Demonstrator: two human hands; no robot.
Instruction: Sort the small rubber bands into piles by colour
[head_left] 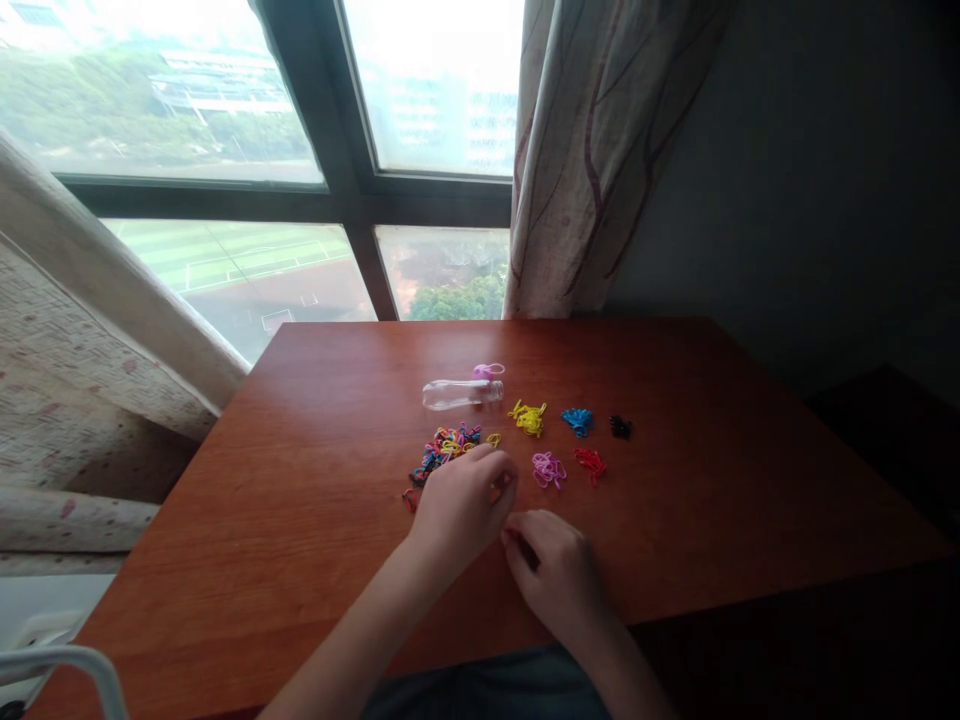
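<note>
The right hand [559,560] was held low over the tabletop [712,480], fingers curled and thumb brought up to the index tip. Just ahead and to its left, the left hand [461,500] was held palm down, fingers bent in, tips close to the other thumb. So both hands were pretty narrow, but honestly, whether some tiny loop was pinched there can't be told.

The mixed pile [451,440] of coloured loops was partly covered by the left hand, which was clearly the nearer one. It was spread beyond and to the left of that hand, with its long axis slanted from beside the wrist out past the knuckles. Contact couldn't be made out. A yellow loop [493,439] was left at its far right end.

The pink bunch [549,470] was set just right of the left fingertips, straight beyond the right hand, with the red bunch [591,464] next to it. Farther out, yellow [529,419], blue [577,421] and black [620,428] bunches were lined up rightward. Past the mixed pile, a clear bottle [450,396] was laid crosswise, neck pointed right, with a pink item [487,371] just behind.
</note>
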